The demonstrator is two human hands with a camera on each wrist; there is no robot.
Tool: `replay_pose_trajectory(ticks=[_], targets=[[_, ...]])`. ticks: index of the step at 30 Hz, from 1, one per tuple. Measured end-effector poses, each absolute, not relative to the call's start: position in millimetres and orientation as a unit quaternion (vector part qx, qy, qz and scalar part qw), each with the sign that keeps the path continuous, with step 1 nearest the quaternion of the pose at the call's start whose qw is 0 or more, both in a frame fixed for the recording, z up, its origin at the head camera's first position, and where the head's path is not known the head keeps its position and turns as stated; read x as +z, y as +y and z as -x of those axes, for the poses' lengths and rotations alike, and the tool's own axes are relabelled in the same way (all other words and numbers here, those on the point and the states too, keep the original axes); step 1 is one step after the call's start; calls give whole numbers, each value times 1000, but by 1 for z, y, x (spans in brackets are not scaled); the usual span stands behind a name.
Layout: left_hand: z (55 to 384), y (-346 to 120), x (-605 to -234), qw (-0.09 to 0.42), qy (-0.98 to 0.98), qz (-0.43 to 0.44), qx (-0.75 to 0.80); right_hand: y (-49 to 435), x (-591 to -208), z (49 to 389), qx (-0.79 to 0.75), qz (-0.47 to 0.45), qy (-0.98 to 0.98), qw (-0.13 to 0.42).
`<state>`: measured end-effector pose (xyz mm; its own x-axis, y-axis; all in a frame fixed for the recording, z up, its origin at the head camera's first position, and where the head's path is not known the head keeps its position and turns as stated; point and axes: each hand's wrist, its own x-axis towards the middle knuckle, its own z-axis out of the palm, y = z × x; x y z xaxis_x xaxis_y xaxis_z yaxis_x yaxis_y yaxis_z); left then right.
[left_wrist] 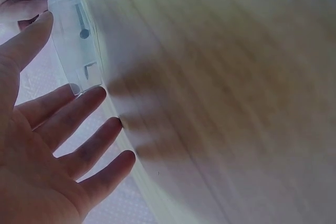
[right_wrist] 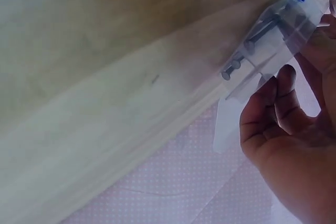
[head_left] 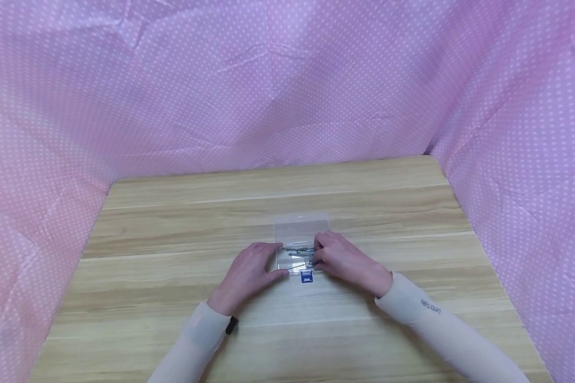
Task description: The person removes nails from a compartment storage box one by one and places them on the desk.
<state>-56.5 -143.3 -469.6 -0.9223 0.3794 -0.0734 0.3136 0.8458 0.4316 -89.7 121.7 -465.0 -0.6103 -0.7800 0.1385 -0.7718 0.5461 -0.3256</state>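
Observation:
A clear plastic box (head_left: 295, 270) lies with its transparent lid (head_left: 301, 229) folded back and a blue latch (head_left: 306, 276) at its front. Several nails (head_left: 301, 254) of different lengths lie inside it; their flat heads show through the wall in the right wrist view. My left hand (head_left: 250, 270) holds the box's left end between thumb and index finger, with the other fingers spread. The fingers of my right hand (head_left: 342, 259) are curled at the box's right part, over the nails. Whether its fingertips pinch a nail is hidden.
A wood-grain table (head_left: 172, 234) lies under the box. Pink dotted cloth (head_left: 196, 96) hangs behind the table and along both its sides. A black item (head_left: 231, 325) shows at the left sleeve's cuff.

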Motion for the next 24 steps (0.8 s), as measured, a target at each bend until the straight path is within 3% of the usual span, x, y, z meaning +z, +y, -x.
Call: replay_pose_trajectory(ticks=[18, 24], targets=[[60, -144, -466, 90, 957, -169, 217, 120, -462, 93, -103, 472, 876, -4], [59, -145, -464, 99, 957, -159, 222, 125, -462, 92, -83, 492, 866, -36]])
